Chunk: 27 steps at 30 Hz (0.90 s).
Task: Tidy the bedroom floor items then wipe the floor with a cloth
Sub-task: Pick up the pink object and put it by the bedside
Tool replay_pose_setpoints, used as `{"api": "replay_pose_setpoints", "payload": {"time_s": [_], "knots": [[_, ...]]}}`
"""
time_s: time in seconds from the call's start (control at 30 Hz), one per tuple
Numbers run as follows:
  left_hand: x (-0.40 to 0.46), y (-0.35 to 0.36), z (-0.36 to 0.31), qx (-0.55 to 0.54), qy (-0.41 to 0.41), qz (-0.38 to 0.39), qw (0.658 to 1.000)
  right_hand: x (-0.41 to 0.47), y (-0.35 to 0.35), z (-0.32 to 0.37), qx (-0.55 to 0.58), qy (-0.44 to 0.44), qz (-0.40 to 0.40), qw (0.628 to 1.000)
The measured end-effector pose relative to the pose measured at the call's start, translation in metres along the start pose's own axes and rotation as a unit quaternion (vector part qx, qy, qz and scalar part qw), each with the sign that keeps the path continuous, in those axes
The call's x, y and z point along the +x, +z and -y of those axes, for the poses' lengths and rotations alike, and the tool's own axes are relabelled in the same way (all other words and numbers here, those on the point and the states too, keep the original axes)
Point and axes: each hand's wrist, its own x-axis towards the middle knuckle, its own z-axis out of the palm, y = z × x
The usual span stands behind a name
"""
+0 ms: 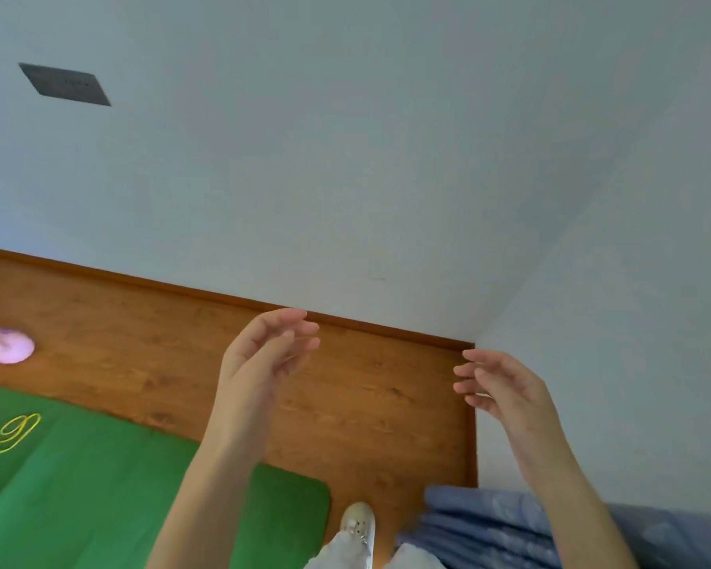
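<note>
Left hand (259,355) and right hand (505,388) raised, fingers spread, empty, above floor (366,388). Tidying step likely pending: rope (5,429) on mat (99,478), far left of left hand, wants reach and grasp.

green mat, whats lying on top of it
A loose yellow cord lies on the green mat near its left edge, running out of frame. The left forearm hides part of the mat's right side; nothing else shows on it.

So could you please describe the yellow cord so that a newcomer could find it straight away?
Start at the big green mat on the wooden floor. Near its left end lies a thin yellow cord in loose loops. The pink slipper nearby sits off the mat and is bulky.
</note>
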Motion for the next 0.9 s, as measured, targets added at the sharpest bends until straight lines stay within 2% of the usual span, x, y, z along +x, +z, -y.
{"api": "replay_pose_setpoints", "payload": {"time_s": [0.33,0.63,0.9], "knots": [[0.067,-0.007,-0.004,0.012,-0.028,-0.012,0.999,0.081,0.028,0.03,0.006,0.003,0.017,1.0],[0.138,-0.018,-0.007,-0.035,-0.023,-0.129,0.991,0.194,0.075,0.073,-0.013,-0.016,0.123,0.992],[0.213,-0.022,-0.018,-0.08,0.008,-0.232,0.969,0.295,0.132,0.119,-0.051,-0.043,0.26,0.963]]}}
